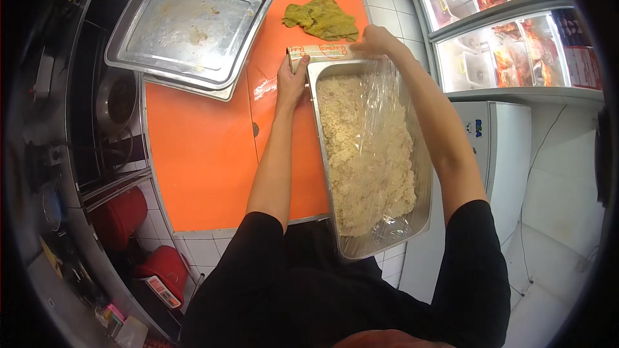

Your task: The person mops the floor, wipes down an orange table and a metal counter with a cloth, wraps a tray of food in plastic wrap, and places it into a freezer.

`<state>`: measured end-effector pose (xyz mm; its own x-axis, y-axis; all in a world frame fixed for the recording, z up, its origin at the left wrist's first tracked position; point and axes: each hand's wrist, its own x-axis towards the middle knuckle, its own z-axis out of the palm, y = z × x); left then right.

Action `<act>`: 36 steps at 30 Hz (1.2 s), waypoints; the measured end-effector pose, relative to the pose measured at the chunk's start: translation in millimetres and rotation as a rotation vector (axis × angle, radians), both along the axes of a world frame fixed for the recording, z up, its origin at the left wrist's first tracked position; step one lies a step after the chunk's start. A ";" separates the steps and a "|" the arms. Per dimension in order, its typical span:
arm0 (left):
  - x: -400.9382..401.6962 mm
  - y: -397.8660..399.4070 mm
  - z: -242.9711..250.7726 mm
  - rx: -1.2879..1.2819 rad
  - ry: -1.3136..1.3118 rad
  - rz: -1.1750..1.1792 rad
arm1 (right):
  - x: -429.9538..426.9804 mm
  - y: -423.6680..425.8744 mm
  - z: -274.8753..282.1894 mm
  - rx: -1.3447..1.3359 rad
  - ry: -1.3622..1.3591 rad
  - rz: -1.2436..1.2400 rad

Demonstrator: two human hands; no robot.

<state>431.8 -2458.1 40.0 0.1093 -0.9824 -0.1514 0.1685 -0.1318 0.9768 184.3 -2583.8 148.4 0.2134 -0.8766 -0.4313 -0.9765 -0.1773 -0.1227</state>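
Observation:
Before me is a deep steel tray (420, 220) that holds pale yellow crumbs (344, 147); it reaches past the table's near edge. Clear plastic wrap (372, 111) stretches over much of it, creased along the right half. At the tray's far end lies a Cheffy wrap roll (321, 52). My left hand (292, 79) grips the roll's left end, thumb on top. My right hand (379, 41) is closed at the right end, where roll and wrap meet; its fingers partly hide what they pinch.
A shallow steel tray (193, 34) rests on another at the far left of the orange table (208, 169). A crumpled yellow-green cloth (321, 17) lies beyond the roll. Right of the table are a lit display fridge (503, 43) and a white cabinet (508, 150); red stools (162, 270) stand lower left.

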 end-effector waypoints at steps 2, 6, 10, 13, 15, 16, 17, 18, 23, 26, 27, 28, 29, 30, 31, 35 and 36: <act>-9.8 -1.8 -4.8 -0.091 0.051 0.034 | -8.5 -15.0 -2.0 -0.037 0.059 0.019; -3.0 0.2 -9.7 -0.069 0.026 0.044 | -3.8 -20.7 3.6 -0.331 0.037 -0.161; -11.4 -1.7 -10.2 -0.104 0.128 -0.009 | -41.0 -20.2 -4.9 -0.299 -0.165 -0.326; -16.8 -0.6 -9.7 -0.073 0.105 -0.004 | -37.0 -10.9 -19.5 -0.295 -0.108 -0.314; 16.2 3.5 -6.8 -0.069 0.070 0.054 | 27.0 -1.9 20.6 -0.092 -0.228 -0.190; 8.8 3.9 -3.8 -0.075 0.079 0.034 | 8.6 -10.1 17.0 0.000 -0.139 -0.055; 0.1 3.8 -2.4 -0.082 0.135 0.007 | -13.9 -20.7 7.9 0.095 -0.049 0.078; -20.9 3.2 -0.4 -0.087 0.209 -0.038 | -56.4 -29.6 -11.9 -0.065 0.118 0.069; -4.2 10.4 -11.3 -0.125 0.168 -0.014 | -60.1 -39.2 -9.3 -0.332 0.089 -0.194; 1.5 14.1 -13.5 -0.119 0.172 -0.013 | -75.6 -36.8 8.7 -0.630 0.008 -0.341; 0.4 14.1 -14.0 -0.104 0.166 -0.013 | -85.1 -35.7 13.2 -0.551 -0.171 -0.538; 0.6 13.6 -14.6 -0.107 0.168 -0.016 | -90.4 -33.3 19.3 -0.464 -0.353 -0.729; 2.3 13.1 -15.1 -0.125 0.146 0.000 | -97.6 -32.3 15.4 -0.467 -0.353 -0.730; 3.0 10.0 -14.7 -0.148 0.123 0.015 | -99.3 -29.7 13.1 -0.283 -0.628 -0.750; 4.1 8.9 -14.1 -0.155 0.122 0.014 | -100.1 -30.2 12.3 -0.089 -0.899 -0.753; -11.8 9.1 -12.2 -0.199 0.188 -0.019 | -127.6 -26.1 -35.6 -0.101 -0.190 -0.185; -7.5 11.7 -13.1 -0.174 0.176 -0.013 | -120.3 -31.7 -39.8 -0.096 -0.201 -0.184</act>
<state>424.3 -2446.4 26.9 0.0834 -0.9965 0.0046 0.3372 0.0326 0.9409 64.0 -2615.4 108.5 0.1193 -0.9434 -0.3094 -0.9512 -0.0193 -0.3079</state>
